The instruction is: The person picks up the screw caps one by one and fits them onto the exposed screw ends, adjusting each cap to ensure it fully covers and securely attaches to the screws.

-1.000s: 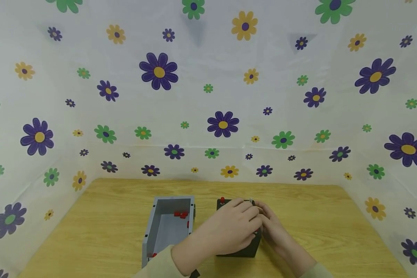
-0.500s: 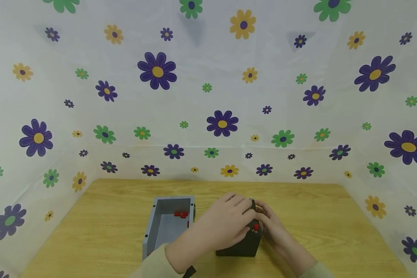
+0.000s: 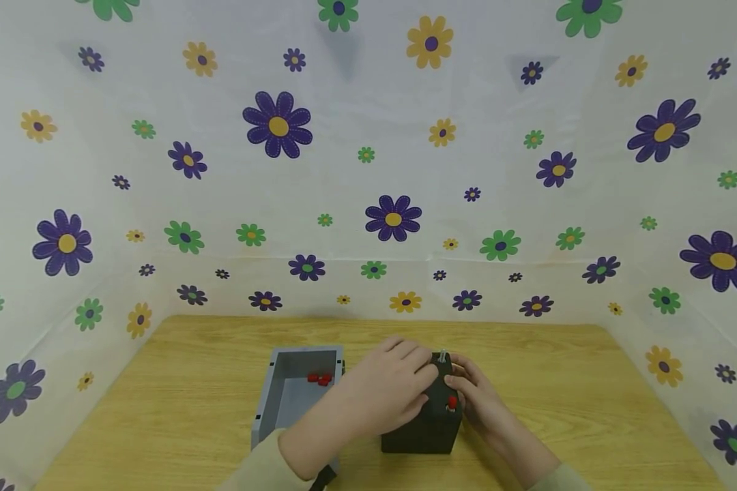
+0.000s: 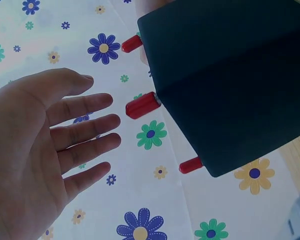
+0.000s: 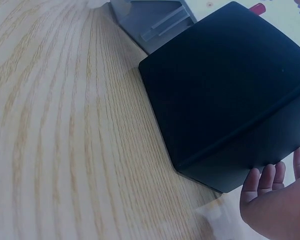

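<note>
The black box (image 3: 422, 423) stands on the bench (image 3: 160, 409), just right of the grey tray (image 3: 270, 402). Beside its red pegs (image 4: 142, 105) the left hand (image 3: 387, 392) hangs with straight, released fingers (image 4: 85, 127). The right hand (image 3: 475, 395) steadies the box's far side; whether it grips, I cannot tell.

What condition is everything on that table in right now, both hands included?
Black box: upright on the wooden table, red pegs sticking out of it.
Grey bin: open-topped, a few small red pieces lying inside at its far end.
Left hand: fingers straight, spread, lying over the box's top.
Right hand: at the box's right side; its grip is hidden.
</note>
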The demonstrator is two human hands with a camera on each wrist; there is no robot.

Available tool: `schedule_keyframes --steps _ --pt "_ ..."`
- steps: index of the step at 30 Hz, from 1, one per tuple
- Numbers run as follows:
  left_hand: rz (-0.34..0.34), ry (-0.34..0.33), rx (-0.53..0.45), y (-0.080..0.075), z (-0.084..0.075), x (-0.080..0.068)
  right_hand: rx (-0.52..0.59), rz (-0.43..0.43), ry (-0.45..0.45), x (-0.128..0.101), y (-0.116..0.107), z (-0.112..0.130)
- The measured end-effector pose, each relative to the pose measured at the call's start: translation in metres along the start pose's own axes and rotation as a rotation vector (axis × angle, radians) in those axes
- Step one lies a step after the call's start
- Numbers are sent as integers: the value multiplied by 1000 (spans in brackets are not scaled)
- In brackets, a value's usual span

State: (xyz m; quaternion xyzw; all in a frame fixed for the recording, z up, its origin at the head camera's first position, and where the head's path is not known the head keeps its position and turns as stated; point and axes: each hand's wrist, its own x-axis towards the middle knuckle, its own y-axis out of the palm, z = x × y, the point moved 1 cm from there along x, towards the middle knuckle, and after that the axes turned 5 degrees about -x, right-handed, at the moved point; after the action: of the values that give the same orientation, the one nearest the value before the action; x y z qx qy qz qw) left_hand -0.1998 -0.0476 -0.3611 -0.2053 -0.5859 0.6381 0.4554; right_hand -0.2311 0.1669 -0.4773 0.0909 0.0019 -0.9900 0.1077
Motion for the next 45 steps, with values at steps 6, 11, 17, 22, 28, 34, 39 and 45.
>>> schedule_keyframes --steps 6,11,17,22,28,34,39,45 --pt "-13 -14 -6 -2 5 -6 13 -3 4 1 0 1" --pt "-35 -12 6 0 11 -11 12 4 6 2 0 1" --pt "-44 -24 6 -2 16 -17 16 -9 6 1 1 -1" --pt "-44 -36 17 -3 19 -24 17 -1 1 1 1 -1" --pt "-54 -45 17 -2 22 -30 23 3 -7 0 1 -2" --pt "-50 -64 10 -2 24 -35 17 -7 1 0 1 -2" --pt "-48 -79 -3 0 27 -39 10 -1 5 -1 0 -1" --pt "-63 -92 -4 5 30 -43 27 -16 -8 0 2 -2"
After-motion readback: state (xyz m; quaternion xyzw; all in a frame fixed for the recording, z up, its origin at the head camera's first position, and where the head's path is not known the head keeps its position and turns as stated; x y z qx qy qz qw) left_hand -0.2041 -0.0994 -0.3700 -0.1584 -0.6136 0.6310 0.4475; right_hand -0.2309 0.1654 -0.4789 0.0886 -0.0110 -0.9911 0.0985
